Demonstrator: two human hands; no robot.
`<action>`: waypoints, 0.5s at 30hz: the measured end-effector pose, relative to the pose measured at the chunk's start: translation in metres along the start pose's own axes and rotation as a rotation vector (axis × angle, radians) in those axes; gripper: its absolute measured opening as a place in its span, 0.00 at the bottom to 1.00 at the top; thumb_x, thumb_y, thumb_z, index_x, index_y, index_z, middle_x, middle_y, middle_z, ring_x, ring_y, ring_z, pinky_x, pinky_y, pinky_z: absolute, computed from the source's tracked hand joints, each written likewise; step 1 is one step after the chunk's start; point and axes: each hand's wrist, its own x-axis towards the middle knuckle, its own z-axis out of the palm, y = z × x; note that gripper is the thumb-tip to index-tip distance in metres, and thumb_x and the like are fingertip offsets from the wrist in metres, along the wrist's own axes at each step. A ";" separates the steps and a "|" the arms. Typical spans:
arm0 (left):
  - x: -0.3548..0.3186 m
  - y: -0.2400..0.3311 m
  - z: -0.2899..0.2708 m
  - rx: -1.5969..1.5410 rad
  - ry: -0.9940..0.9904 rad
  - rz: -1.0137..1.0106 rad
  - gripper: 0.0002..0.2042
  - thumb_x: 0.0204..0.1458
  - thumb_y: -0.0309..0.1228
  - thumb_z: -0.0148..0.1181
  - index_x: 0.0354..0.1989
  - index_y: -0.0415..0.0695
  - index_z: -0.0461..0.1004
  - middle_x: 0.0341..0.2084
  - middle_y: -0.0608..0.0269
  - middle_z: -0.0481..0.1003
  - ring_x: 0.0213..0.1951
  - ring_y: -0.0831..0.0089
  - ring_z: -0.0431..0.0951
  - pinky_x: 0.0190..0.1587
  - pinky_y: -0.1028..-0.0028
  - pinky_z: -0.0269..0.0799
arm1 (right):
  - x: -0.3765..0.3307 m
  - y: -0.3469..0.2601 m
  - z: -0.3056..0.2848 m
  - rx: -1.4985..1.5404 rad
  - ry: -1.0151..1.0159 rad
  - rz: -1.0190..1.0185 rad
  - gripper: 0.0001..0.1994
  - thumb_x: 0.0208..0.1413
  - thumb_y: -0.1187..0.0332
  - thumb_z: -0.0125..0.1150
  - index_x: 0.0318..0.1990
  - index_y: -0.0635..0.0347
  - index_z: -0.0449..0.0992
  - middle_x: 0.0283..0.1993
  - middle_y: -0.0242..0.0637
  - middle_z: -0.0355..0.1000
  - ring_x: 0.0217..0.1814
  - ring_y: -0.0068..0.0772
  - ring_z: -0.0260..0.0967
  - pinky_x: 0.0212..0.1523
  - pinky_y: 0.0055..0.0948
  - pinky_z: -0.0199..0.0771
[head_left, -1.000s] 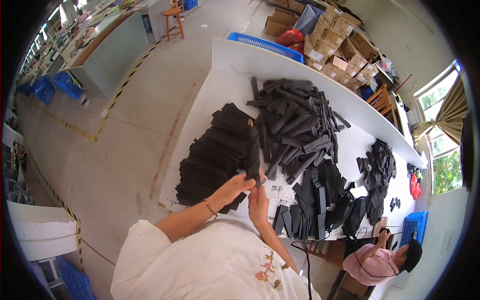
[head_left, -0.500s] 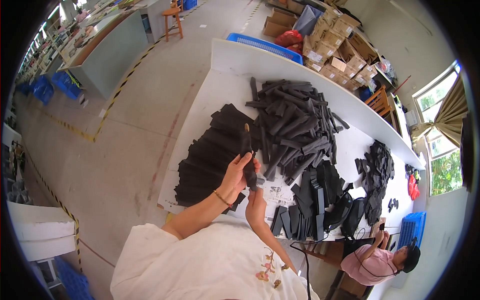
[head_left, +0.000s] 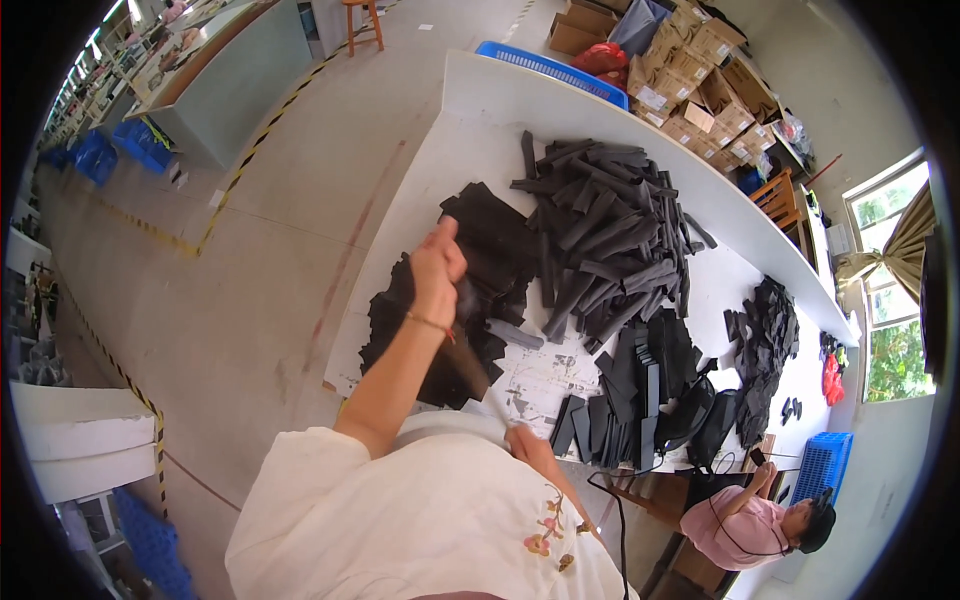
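My left hand is raised over the fanned stack of black fabric pieces, with its fingers closed. Whatever it grips, if anything, blends into the dark stack. Close to my body, my right hand is closed round the end of a thin stick. The stick slants up and left toward my left wrist and is smeared by motion. One dark grey fabric tube lies by itself at the right edge of the stack. Beyond it is a large heap of similar rolled tubes.
A raised white panel borders the table's far side, with a blue basket behind it. Black strips, black bags and another dark heap lie to the right. A co-worker in pink sits at lower right.
My left hand has moved up and left, away from my right hand. The black tube that was round the stick is off it, and the stick shows bare. My right hand has come lower.
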 end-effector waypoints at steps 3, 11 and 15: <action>0.046 0.047 -0.004 -0.106 0.062 0.102 0.14 0.54 0.40 0.62 0.25 0.45 0.69 0.10 0.74 0.59 0.10 0.85 0.52 0.13 0.78 0.42 | -0.044 0.047 -0.013 0.010 0.035 -0.197 0.07 0.59 0.65 0.54 0.39 0.59 0.69 0.23 0.49 0.70 0.24 0.48 0.72 0.24 0.38 0.67; -0.010 -0.039 0.005 -0.495 0.055 -0.462 0.11 0.55 0.38 0.61 0.29 0.45 0.71 0.15 0.73 0.67 0.14 0.84 0.63 0.16 0.84 0.57 | 0.080 -0.082 -0.035 0.333 0.650 -0.315 0.20 0.50 0.71 0.67 0.51 0.58 0.71 0.19 0.20 0.52 0.21 0.13 0.49 0.22 0.17 0.51; -0.032 -0.044 0.008 -0.414 0.002 -0.593 0.12 0.56 0.39 0.59 0.31 0.43 0.71 0.19 0.67 0.69 0.18 0.80 0.67 0.20 0.83 0.61 | 0.116 -0.090 -0.039 0.481 0.595 -0.475 0.06 0.56 0.71 0.62 0.38 0.63 0.76 0.22 0.20 0.61 0.23 0.11 0.52 0.23 0.16 0.52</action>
